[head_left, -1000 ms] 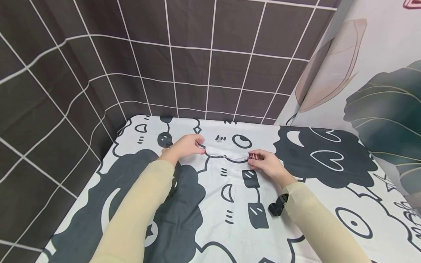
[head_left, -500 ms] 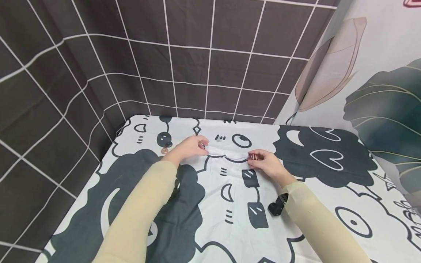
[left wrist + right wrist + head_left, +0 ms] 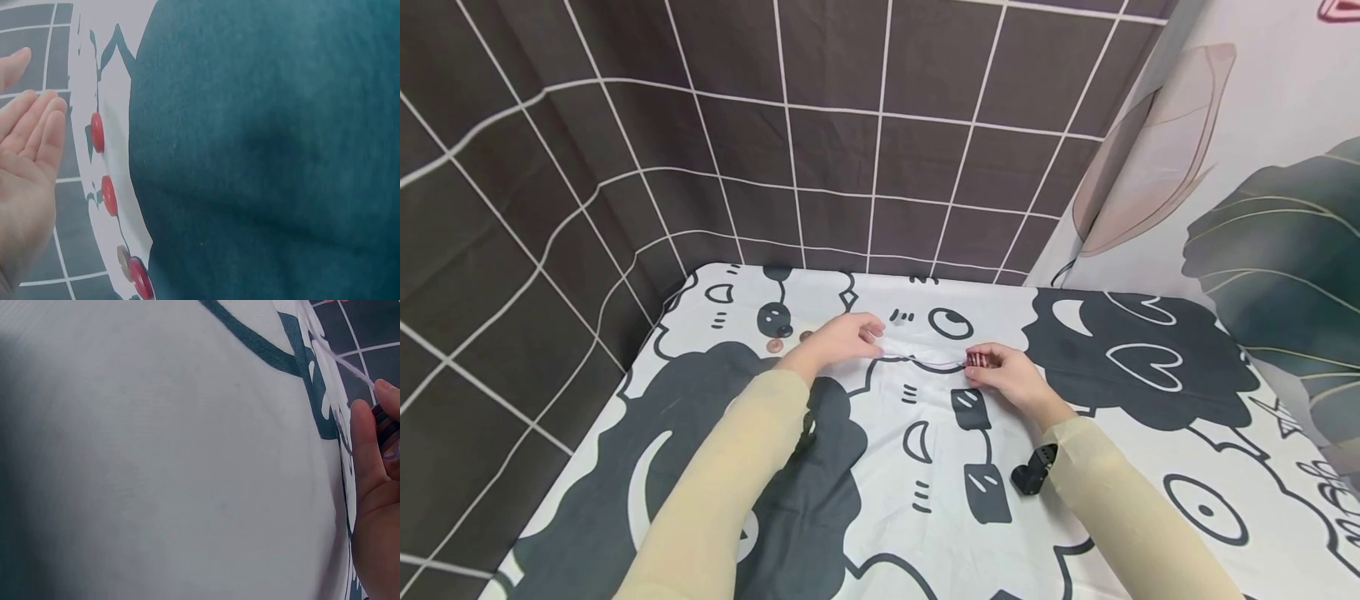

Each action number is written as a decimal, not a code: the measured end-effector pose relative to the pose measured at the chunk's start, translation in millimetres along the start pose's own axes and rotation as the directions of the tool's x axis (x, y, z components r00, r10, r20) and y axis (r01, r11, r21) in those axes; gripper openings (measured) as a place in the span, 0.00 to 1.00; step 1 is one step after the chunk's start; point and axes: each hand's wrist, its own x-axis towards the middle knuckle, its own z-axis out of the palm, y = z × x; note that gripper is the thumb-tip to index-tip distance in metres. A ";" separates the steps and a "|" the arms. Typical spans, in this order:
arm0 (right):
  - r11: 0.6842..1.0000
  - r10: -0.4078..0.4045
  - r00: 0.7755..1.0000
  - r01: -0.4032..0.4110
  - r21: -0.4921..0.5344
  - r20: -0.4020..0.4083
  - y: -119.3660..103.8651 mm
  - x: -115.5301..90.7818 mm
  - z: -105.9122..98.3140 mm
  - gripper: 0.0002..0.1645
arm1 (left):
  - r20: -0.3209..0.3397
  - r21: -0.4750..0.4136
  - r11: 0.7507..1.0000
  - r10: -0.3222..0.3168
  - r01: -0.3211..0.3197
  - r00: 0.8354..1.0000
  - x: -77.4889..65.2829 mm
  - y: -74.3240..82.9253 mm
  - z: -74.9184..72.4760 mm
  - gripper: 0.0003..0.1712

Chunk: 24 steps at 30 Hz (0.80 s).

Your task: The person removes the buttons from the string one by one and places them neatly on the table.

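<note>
Far across the sheet [image 3: 887,529], fingers of the right hand [image 3: 1009,375] clamp a striped piece [image 3: 976,359], string [image 3: 354,370] running left toward the left hand [image 3: 841,338], whose grip I cannot tell.

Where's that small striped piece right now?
The small striped piece is pinched in the right hand, right of centre in the head view; the right wrist view has it at the right edge, near the pale string.

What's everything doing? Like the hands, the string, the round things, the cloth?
cloth: spread out, lightly creased
left hand: grip unclear
right hand: pinching
small striped thing: held in the right hand
string: stretching from the right hand
red discs: lying on the cloth
tan disc: beside a red one
dark checked curtain: hanging
</note>
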 end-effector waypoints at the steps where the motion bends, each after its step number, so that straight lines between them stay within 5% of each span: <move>1: 1.000 0.005 1.000 -0.005 -0.007 -0.006 4.3 1.7 0.3 0.27 | 0.003 -0.006 1.000 0.000 0.000 1.000 -0.1 0.7 0.5 0.28; 24: 0.997 -0.018 0.999 0.017 -0.070 -0.027 8.9 3.5 -1.2 0.25 | 0.020 -0.048 0.999 0.019 -0.018 1.000 3.3 13.0 16.0 0.29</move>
